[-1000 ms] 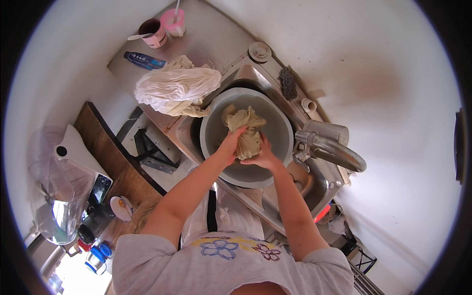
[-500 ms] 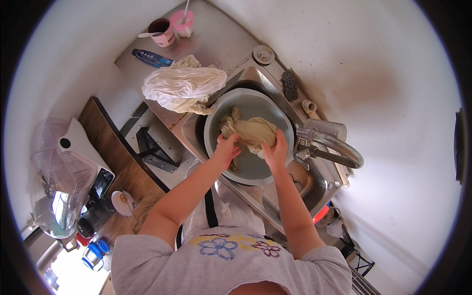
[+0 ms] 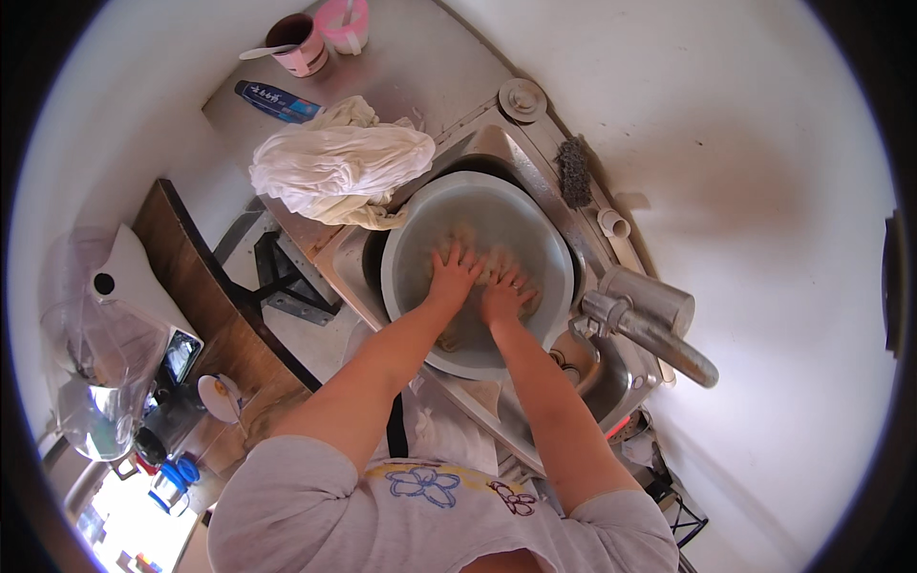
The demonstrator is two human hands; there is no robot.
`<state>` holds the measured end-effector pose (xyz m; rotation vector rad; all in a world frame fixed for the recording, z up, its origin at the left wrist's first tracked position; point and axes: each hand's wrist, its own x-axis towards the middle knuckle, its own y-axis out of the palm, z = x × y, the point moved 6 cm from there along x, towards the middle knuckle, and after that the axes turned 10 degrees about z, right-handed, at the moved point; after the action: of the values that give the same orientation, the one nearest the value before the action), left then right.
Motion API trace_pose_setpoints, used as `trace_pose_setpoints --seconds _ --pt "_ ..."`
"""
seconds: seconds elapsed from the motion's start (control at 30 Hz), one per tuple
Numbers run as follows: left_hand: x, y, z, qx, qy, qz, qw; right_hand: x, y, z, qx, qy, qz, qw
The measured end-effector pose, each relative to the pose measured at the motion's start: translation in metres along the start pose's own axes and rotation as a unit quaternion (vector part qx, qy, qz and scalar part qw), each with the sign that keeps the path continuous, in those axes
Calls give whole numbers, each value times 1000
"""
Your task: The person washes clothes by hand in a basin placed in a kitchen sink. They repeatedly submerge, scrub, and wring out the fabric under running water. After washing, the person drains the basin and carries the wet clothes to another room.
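A round grey basin of cloudy water sits in the left bowl of a steel sink. Under the surface lies a yellowish cloth, mostly blurred by the murky water. My left hand presses down over it with fingers spread. Beside it my right hand is also spread flat, a ring on one finger, its fingertips at the water. Neither hand grips the cloth. A heap of white and cream cloth lies on the counter left of the basin, one end hanging close to the rim.
A metal faucet reaches over the sink's right side. Along the wall are a dark scrubbing brush and a drain plug. Two pink cups and a blue tube stand behind the heap. A wooden shelf holds appliances at left.
Both hands have let go of the bunched cloth they held up and opened out. The cloth has gone down under the water, which looks cloudier. The view has shifted slightly.
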<state>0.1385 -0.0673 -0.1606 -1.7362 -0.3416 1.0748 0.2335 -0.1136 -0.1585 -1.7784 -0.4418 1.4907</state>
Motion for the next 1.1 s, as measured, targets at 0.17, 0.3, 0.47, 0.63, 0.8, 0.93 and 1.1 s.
trace_pose_setpoints --seconds 0.17,0.3,0.47,0.63,0.8,0.93,1.1 --pt "30 31 14 -28 17 -88 996 17 -1 -1 54 -90 -168 980" --pt "58 3 33 -349 -88 60 931 40 -18 -6 -44 -24 -127 991" --pt "68 -26 44 -329 -105 105 933 69 -8 -9 -86 -50 -53 994" --pt "69 -33 29 -205 -65 -28 976 101 14 -33 -36 -24 -73 996" --pt "51 -42 43 -222 25 43 974 48 -34 -20 164 -108 -198 960" --pt "27 -45 61 -420 -56 38 905 -12 -68 -10 116 25 -152 981" --pt "-37 -71 36 -654 -227 62 719 -60 -108 -22 288 -116 -240 920"
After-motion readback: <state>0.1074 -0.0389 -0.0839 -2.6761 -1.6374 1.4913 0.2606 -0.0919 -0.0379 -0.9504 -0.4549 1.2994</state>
